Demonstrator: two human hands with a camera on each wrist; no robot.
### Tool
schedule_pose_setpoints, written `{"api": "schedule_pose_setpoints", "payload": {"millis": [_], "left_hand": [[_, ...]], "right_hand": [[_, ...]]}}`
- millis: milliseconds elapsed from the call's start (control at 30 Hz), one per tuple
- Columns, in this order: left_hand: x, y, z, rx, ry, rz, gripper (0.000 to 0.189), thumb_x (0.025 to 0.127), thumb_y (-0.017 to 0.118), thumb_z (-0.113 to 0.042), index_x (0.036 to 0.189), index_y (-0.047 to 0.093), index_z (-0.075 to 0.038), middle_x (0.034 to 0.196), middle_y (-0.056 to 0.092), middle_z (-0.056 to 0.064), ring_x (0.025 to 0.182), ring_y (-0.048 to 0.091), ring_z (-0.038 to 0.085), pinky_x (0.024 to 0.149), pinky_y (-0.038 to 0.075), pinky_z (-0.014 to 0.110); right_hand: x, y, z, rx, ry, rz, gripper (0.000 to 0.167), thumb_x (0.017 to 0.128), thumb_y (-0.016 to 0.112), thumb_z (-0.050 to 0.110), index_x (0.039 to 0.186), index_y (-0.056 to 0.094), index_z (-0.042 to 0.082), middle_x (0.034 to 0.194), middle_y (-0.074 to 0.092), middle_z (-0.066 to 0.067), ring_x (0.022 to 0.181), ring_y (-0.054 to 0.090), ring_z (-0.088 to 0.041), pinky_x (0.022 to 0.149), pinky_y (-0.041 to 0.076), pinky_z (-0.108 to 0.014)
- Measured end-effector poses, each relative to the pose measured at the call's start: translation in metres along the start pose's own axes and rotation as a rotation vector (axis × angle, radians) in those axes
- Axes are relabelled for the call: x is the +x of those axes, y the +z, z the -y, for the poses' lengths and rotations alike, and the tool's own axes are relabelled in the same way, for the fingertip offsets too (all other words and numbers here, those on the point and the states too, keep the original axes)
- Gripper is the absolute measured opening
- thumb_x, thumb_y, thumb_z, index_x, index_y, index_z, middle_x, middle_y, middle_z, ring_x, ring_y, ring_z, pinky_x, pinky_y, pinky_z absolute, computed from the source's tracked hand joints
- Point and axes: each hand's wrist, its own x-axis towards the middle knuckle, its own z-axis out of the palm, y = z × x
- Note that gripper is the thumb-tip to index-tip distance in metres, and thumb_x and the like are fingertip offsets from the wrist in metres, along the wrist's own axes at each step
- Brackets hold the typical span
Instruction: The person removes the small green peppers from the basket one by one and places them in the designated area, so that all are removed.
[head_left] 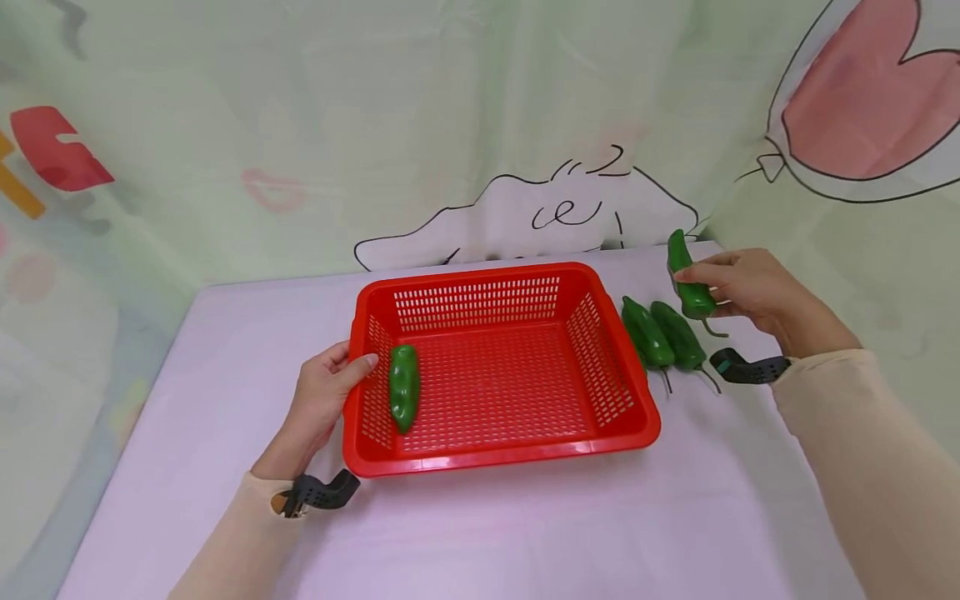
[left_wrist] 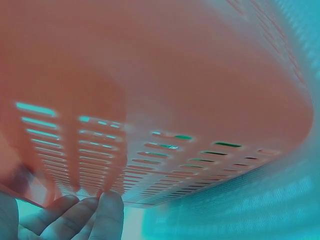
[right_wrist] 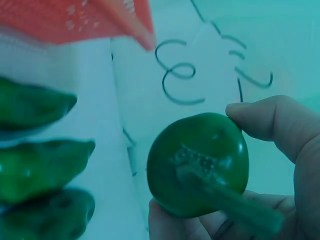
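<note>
My left hand (head_left: 318,396) grips the left rim of a red plastic basket (head_left: 498,457), thumb over the edge. In the left wrist view its fingers (left_wrist: 110,212) lie against the basket's slotted outer wall (left_wrist: 150,85). One green pepper (head_left: 404,387) lies inside, near the left wall. My right hand (head_left: 750,287) pinches another green pepper (head_left: 693,296) by its body, above the table right of the basket. In the right wrist view this held pepper (right_wrist: 200,160) points its stem towards the camera, between thumb (right_wrist: 260,117) and fingers.
Beside the basket's right wall lie loose green peppers (head_left: 678,336); the right wrist view shows three (right_wrist: 40,170). A pale cloth covers the table (head_left: 480,533). Behind it hangs a printed curtain (head_left: 375,125) with line drawings.
</note>
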Motion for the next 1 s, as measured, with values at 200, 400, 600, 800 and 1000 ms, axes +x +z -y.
{"api": "schedule_pose_setpoints", "payload": {"millis": [200,400,600,800,1000], "left_hand": [[0.0,0.0,0.0,0.009,-0.004,-0.001,0.052,0.104,0.065,-0.027,0.149,0.052,-0.004,0.132,0.067,0.024,0.101,0.077,0.026,0.081,0.065,0.035],[0.001,-0.001,0.001,0.02,-0.007,-0.006,0.053,0.104,0.065,-0.028,0.15,0.052,-0.004,0.134,0.066,0.024,0.101,0.077,0.024,0.082,0.064,0.034],[0.001,-0.001,0.001,0.015,-0.011,-0.006,0.052,0.104,0.065,-0.027,0.149,0.052,-0.004,0.133,0.066,0.024,0.099,0.077,0.022,0.081,0.064,0.034],[0.001,0.0,0.0,0.011,-0.008,-0.006,0.051,0.105,0.064,-0.025,0.149,0.052,-0.003,0.134,0.066,0.025,0.099,0.077,0.02,0.081,0.064,0.033],[0.001,0.0,0.0,0.008,0.002,-0.007,0.051,0.105,0.064,-0.025,0.149,0.052,-0.002,0.133,0.066,0.025,0.097,0.077,0.019,0.08,0.064,0.034]], "right_hand": [[0.004,-0.009,-0.021,0.011,0.052,-0.002,0.075,0.104,0.058,0.046,0.145,0.044,-0.016,0.104,0.064,-0.003,0.092,0.065,-0.018,0.078,0.061,-0.026],[0.009,-0.012,-0.04,0.022,0.113,0.012,0.079,0.103,0.057,0.049,0.145,0.042,-0.016,0.107,0.063,-0.007,0.093,0.065,-0.018,0.079,0.062,-0.028],[0.013,-0.013,-0.06,0.032,0.156,0.036,0.079,0.104,0.057,0.048,0.145,0.039,-0.017,0.111,0.059,-0.013,0.093,0.064,-0.019,0.081,0.062,-0.031],[0.017,-0.01,-0.075,0.023,0.183,0.039,0.078,0.104,0.056,0.048,0.144,0.04,-0.017,0.117,0.055,-0.02,0.096,0.062,-0.023,0.081,0.061,-0.032],[0.024,-0.003,-0.087,0.027,0.222,0.03,0.079,0.102,0.058,0.048,0.145,0.04,-0.016,0.128,0.047,-0.028,0.105,0.056,-0.032,0.08,0.06,-0.032]]}}
